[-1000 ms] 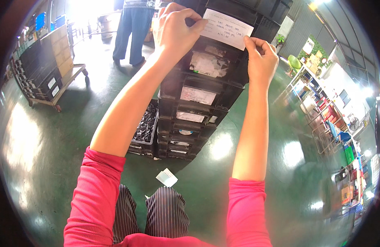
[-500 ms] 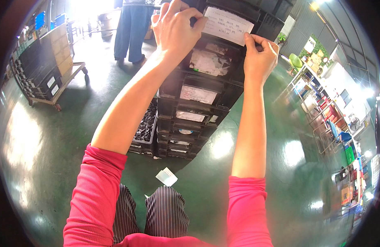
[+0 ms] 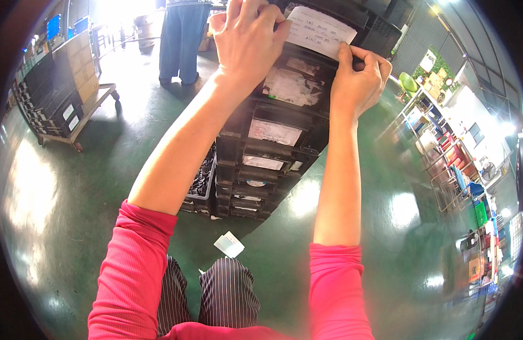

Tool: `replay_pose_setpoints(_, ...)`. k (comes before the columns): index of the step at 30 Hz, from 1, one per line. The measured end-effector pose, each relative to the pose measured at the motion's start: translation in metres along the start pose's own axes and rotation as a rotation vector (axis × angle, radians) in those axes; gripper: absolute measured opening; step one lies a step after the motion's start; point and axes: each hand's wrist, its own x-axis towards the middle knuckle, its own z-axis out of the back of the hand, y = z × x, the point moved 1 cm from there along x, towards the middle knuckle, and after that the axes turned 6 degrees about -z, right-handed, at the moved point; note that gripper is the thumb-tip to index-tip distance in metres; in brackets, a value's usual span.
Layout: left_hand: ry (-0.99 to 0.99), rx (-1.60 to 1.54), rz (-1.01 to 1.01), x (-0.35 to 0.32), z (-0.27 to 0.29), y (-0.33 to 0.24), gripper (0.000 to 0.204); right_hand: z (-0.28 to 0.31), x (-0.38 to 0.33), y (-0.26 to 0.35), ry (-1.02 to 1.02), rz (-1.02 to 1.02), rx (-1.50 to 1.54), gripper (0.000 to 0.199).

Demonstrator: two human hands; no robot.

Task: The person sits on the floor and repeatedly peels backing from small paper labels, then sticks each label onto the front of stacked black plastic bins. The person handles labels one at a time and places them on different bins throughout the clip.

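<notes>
Up at the top middle of the frame, both hands pinching a white paper label against the top black crate of a tall stack: left hand [image 3: 247, 37] pressing its left end, right hand [image 3: 358, 76] gripping its lower right corner of the paper label [image 3: 321, 31] on the stack of black crates [image 3: 272, 136]. Probably thin, light and bendy, easy to crease or tear, so best held by the edges and smoothed flat. Lower down, a white paper scrap [image 3: 229, 245] lying on the green floor [image 3: 91, 187], a cart of boxes [image 3: 63, 96] at upper left, another person's legs [image 3: 182, 39] behind, none blocking.
</notes>
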Motion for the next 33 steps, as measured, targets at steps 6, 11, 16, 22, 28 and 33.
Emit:
replay_pose_setpoints(6,0.023,0.025,0.140,-0.001,0.000,-0.002,0.037,-0.004,-0.008,-0.001,-0.153,0.114,-0.243,0.026)
replay_pose_setpoints(11,-0.064,-0.034,0.314,0.007,0.001,0.010,0.082,-0.002,0.003,-0.011,-0.136,-0.142,-0.006,0.071)
replay_pose_setpoints(16,0.028,-0.475,0.501,0.013,-0.007,0.018,0.107,-0.016,0.004,-0.025,0.022,-0.258,0.401,0.105)
replay_pose_setpoints(22,0.017,-0.212,0.481,0.029,-0.017,0.001,0.112,-0.022,0.004,0.016,-0.018,-0.345,-0.115,0.123)
replay_pose_setpoints(28,-0.048,-0.282,0.414,0.022,-0.018,0.013,0.108,-0.019,0.016,-0.006,-0.057,-0.331,0.186,0.115)
replay_pose_setpoints(33,0.031,-0.347,0.233,0.016,-0.016,0.029,0.117,-0.005,0.013,-0.018,0.092,-0.179,0.229,0.128)
